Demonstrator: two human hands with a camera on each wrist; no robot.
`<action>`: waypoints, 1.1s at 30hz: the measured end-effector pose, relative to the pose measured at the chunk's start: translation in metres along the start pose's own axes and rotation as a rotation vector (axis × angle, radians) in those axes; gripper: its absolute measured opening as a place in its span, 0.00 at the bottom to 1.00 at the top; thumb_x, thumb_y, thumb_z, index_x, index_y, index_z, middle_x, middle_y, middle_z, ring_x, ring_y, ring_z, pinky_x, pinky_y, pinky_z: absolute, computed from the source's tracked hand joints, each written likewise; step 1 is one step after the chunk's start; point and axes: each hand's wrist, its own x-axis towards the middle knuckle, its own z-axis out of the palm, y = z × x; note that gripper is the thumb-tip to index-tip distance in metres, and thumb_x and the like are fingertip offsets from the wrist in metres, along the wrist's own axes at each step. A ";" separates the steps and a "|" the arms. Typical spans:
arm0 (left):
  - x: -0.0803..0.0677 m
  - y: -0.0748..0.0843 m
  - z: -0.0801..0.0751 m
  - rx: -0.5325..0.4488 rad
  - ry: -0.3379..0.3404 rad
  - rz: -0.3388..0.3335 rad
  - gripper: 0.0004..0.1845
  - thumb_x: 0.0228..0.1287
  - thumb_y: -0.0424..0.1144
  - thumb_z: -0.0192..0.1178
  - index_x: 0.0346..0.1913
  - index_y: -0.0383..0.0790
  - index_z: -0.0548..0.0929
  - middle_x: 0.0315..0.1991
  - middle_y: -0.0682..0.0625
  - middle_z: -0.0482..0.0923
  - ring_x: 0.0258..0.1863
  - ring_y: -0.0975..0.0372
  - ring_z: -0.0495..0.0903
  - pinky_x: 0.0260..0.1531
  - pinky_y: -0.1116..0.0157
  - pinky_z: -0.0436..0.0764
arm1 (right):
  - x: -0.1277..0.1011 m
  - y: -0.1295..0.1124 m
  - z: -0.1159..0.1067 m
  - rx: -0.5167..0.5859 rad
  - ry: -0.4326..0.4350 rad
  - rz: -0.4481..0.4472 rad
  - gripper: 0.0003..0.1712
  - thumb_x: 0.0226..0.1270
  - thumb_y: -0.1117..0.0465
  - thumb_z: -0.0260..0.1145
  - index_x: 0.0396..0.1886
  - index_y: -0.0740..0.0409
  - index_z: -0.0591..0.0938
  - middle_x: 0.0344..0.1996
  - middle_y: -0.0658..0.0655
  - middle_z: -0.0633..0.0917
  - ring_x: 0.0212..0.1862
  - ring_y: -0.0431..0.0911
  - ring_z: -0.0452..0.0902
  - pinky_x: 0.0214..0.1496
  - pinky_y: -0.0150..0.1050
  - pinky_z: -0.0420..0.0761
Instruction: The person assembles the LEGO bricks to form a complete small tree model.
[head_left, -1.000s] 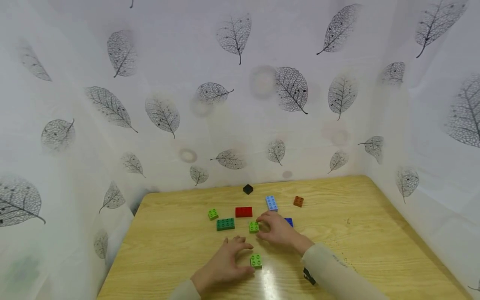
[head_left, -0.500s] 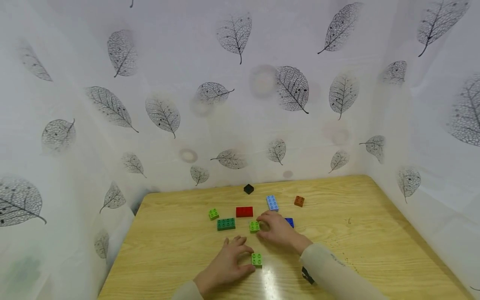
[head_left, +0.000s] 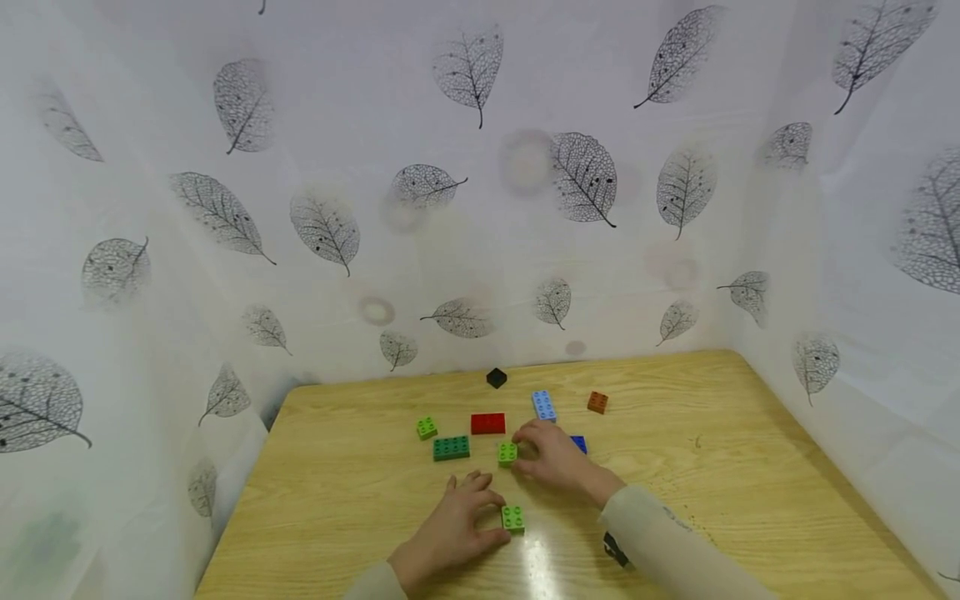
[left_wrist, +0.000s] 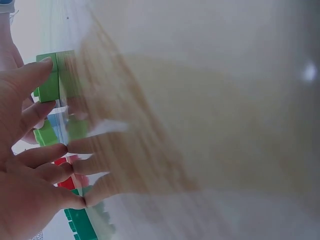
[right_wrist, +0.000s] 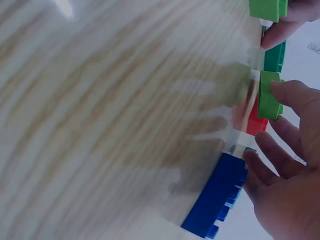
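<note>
My left hand (head_left: 459, 527) pinches a light green 2x2 toy building brick (head_left: 513, 519) near the front of the table, thumb on one side and index finger on the other. In the left wrist view its thumb lies against that brick (left_wrist: 48, 82), while the other fingertips touch the tabletop. Farther forward, my right hand (head_left: 553, 457) pinches a second light green brick (head_left: 507, 454) between thumb and index finger. The right wrist view has the thumb over this brick's face (right_wrist: 268, 102). A dark blue brick (right_wrist: 215, 195) sits beside the right fingertips, partly hidden by that hand in the head view.
Left of the right hand's brick lie a dark green brick (head_left: 452, 448), a red brick (head_left: 488, 424) and another light green one (head_left: 427, 428). Behind are a light blue brick (head_left: 543, 406), an orange-brown brick (head_left: 597, 402) and a black block (head_left: 497, 378). A leaf-print curtain (head_left: 480, 250) encloses the table.
My left thumb and index finger have closed in on the nearer light green brick, which has shifted very slightly away from me. My right hand has stayed nearly still.
</note>
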 end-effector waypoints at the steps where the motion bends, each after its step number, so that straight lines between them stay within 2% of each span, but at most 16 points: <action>1: 0.000 0.000 0.000 0.003 0.002 0.000 0.22 0.66 0.59 0.70 0.56 0.52 0.87 0.74 0.37 0.73 0.77 0.36 0.65 0.70 0.24 0.55 | 0.000 -0.001 -0.001 0.005 -0.002 0.000 0.22 0.68 0.56 0.75 0.58 0.57 0.85 0.60 0.59 0.84 0.66 0.59 0.78 0.70 0.59 0.76; 13: 0.000 0.002 -0.001 0.018 0.014 -0.006 0.22 0.66 0.60 0.71 0.55 0.52 0.88 0.74 0.37 0.73 0.77 0.36 0.66 0.71 0.24 0.56 | -0.009 -0.004 -0.010 0.018 0.010 -0.085 0.22 0.67 0.59 0.75 0.58 0.59 0.85 0.52 0.54 0.88 0.58 0.53 0.83 0.63 0.56 0.81; 24: 0.000 0.000 0.001 0.010 0.026 -0.003 0.21 0.65 0.60 0.72 0.54 0.54 0.88 0.74 0.38 0.74 0.77 0.36 0.67 0.70 0.24 0.56 | -0.032 -0.011 -0.016 0.099 -0.039 -0.044 0.25 0.65 0.60 0.75 0.61 0.60 0.83 0.54 0.51 0.87 0.59 0.51 0.82 0.62 0.54 0.82; 29: -0.001 0.000 0.001 0.007 0.034 -0.002 0.21 0.64 0.59 0.72 0.55 0.54 0.88 0.73 0.38 0.74 0.76 0.36 0.67 0.70 0.23 0.55 | -0.041 -0.014 -0.014 0.132 -0.045 -0.071 0.24 0.66 0.59 0.75 0.60 0.59 0.83 0.54 0.51 0.87 0.59 0.51 0.83 0.62 0.53 0.83; 33: -0.001 0.001 0.001 -0.002 0.028 -0.006 0.22 0.65 0.59 0.72 0.58 0.56 0.88 0.74 0.39 0.74 0.77 0.36 0.66 0.70 0.23 0.54 | -0.047 -0.014 -0.011 0.132 -0.052 -0.088 0.24 0.66 0.57 0.76 0.60 0.57 0.84 0.53 0.49 0.87 0.58 0.50 0.83 0.61 0.49 0.83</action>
